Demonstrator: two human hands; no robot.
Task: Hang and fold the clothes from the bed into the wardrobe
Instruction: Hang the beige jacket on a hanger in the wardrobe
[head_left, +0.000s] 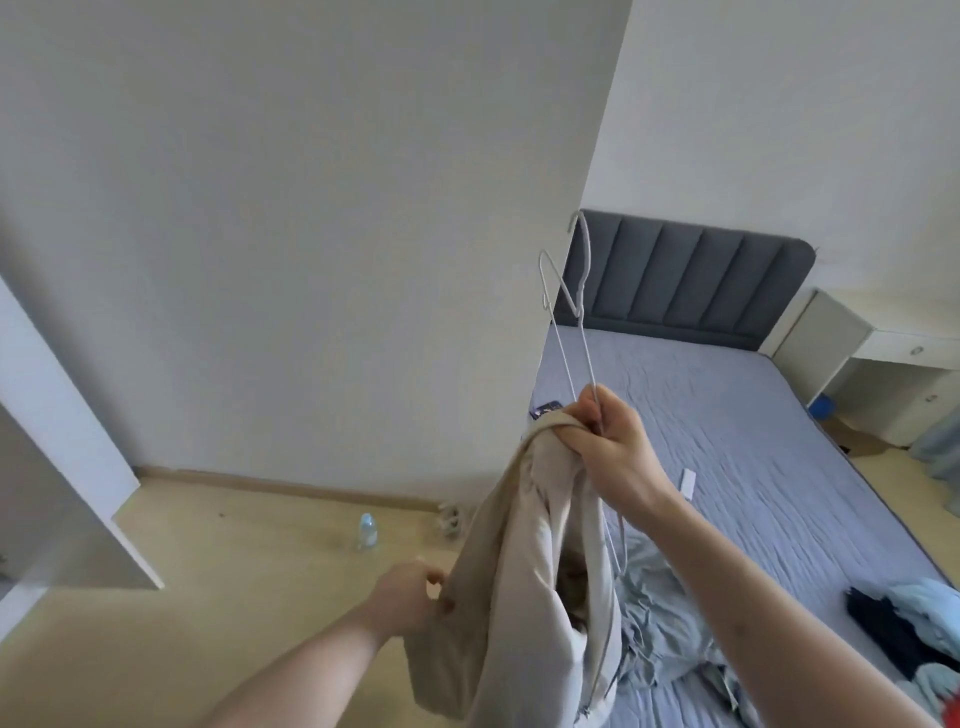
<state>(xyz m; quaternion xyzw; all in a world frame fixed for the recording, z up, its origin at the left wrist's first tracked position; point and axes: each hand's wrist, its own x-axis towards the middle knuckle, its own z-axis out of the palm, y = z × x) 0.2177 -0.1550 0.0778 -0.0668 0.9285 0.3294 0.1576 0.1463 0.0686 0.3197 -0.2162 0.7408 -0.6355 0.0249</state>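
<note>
A beige garment (524, 561) hangs in front of me, bunched at its top. My right hand (610, 447) grips that bunched top together with the wires of two thin white hangers (576, 312), whose hooks point up toward the wall corner. My left hand (415, 592) pinches the garment's left edge lower down. Beyond the hands lies the bed (727, 441) with a lilac sheet. A pale blue garment (660, 623) lies crumpled on it near me, and a pile of dark and light blue clothes (904, 623) sits at its right edge.
A white wardrobe panel (78, 467) stands open at the left. A small water bottle (367, 530) stands on the wooden floor by the wall. The grey headboard (685, 280) and a white bedside desk (883, 353) are at the far right. A phone (545, 408) lies on the bed.
</note>
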